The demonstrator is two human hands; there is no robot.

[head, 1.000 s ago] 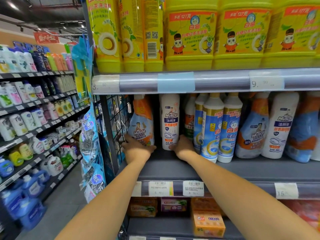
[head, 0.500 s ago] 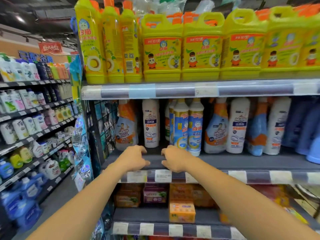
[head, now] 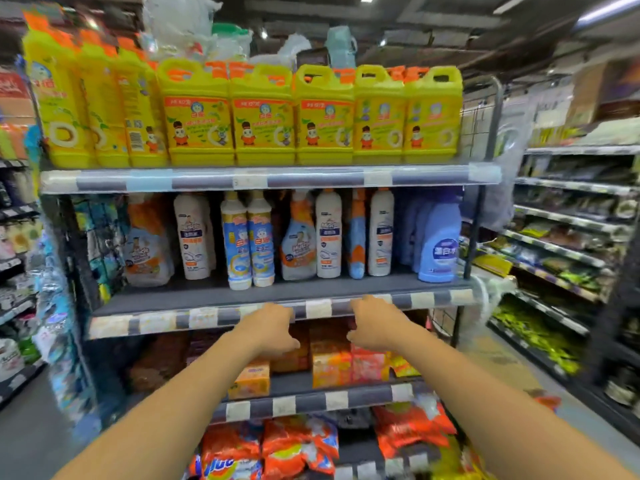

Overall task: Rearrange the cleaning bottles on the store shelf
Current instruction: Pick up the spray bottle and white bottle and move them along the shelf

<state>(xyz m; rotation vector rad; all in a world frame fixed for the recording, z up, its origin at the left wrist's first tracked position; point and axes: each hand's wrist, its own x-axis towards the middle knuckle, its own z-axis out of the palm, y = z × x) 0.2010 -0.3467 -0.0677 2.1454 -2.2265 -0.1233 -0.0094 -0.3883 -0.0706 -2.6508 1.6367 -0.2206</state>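
The cleaning bottles (head: 247,240) stand upright in a row on the shelf (head: 166,301), just behind the price rail (head: 204,318). The left hand (head: 273,329) and right hand (head: 377,323) hover just before that rail, fingers loosely curled, holding nothing, about equally near the row's middle.

Motion blur left little readable. Red characters 白猫 stood on the two slim white-and-blue plastic bottles (head: 248,244) on the grey middle shelf (head: 194,296). The white-and-orange trigger spray bottle (head: 298,244) beside them bore a partly legible "Muscle" logo. The lavender plastic bottle (head: 440,237) carried a round dark-blue label (head: 444,253), seemingly 漂白水. The paper price tags (head: 318,308) along the shelf edge could not be read.
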